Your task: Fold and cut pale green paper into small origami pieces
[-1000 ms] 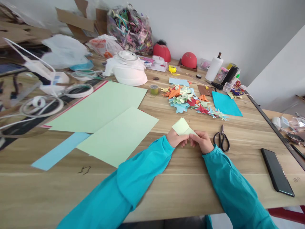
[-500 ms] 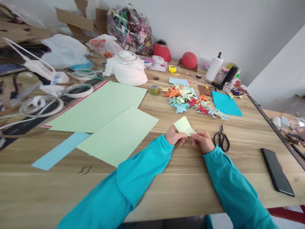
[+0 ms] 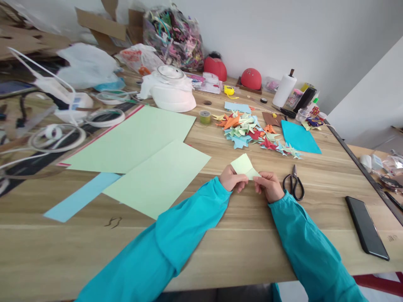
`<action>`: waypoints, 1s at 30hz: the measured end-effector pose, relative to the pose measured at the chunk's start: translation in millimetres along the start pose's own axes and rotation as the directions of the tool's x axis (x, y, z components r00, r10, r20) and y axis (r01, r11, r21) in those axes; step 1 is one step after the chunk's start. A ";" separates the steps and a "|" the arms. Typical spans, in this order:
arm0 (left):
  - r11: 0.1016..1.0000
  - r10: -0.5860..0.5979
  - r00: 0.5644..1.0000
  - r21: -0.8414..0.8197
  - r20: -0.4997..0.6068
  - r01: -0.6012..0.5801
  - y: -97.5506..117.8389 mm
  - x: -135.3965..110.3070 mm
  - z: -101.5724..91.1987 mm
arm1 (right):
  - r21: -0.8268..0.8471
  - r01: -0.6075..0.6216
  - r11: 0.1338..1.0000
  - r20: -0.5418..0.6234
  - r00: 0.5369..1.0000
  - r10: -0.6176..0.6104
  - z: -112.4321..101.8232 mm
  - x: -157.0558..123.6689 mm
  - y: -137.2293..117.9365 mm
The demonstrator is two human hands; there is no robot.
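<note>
A small pale green paper [image 3: 243, 164] with a crease across it is held just above the wooden table. My left hand [image 3: 232, 179] pinches its left lower edge between thumb and fingers. At the right corner my right hand [image 3: 268, 185] grips the same paper with thumb and forefinger. Black-handled scissors [image 3: 294, 183] lie right of my right hand, blades pointing away from me. Beyond the paper spreads a pile of folded paper pieces [image 3: 241, 126] in orange, green, blue and red.
Large pale green sheets [image 3: 157, 178] and a blue paper strip [image 3: 83, 197] lie to the left. A phone [image 3: 367, 226] rests near the right edge. Behind are a turquoise sheet [image 3: 301, 136], a spool [image 3: 204, 117], a white cap [image 3: 171, 98] and coiled cables [image 3: 105, 118].
The view has shifted very slightly. Both hands keep their hold on the small green paper, which looks almost the same.
</note>
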State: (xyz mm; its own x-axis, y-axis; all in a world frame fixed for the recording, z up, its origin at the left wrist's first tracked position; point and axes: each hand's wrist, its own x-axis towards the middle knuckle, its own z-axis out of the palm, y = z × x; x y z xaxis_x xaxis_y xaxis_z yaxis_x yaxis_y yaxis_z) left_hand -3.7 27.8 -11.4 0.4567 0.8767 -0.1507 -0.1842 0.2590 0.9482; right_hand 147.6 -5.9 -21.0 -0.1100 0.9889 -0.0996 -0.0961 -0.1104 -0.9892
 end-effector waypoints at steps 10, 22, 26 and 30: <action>0.998 -0.012 1.000 -0.061 -0.022 0.010 -4.7 4.2 -6.3 | 0.090 -0.012 0.996 -0.103 0.994 0.021 0.2 0.1 -3.7; 0.955 -0.011 0.999 -0.296 -0.053 -0.006 -3.0 10.6 -16.2 | 0.174 0.087 0.981 -0.195 0.979 -0.053 -6.7 5.4 1.1; 0.948 -0.003 1.000 -0.317 0.004 0.004 -5.0 8.3 -10.6 | -0.072 0.142 0.987 -0.108 0.983 -0.149 -0.9 2.6 4.5; 0.956 0.010 0.997 -0.293 0.081 0.014 -7.2 6.4 -9.0 | -0.137 0.149 0.979 -0.121 0.979 -0.166 -0.1 2.5 6.2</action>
State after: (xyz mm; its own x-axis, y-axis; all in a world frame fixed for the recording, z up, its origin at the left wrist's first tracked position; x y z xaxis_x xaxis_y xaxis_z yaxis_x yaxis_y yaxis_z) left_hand -7.3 35.2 -21.7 0.5239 0.8435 -0.1183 -0.4247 0.3791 0.8222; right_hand 146.8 -4.1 -27.4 0.0278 0.9982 0.0534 0.0256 0.0527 -0.9983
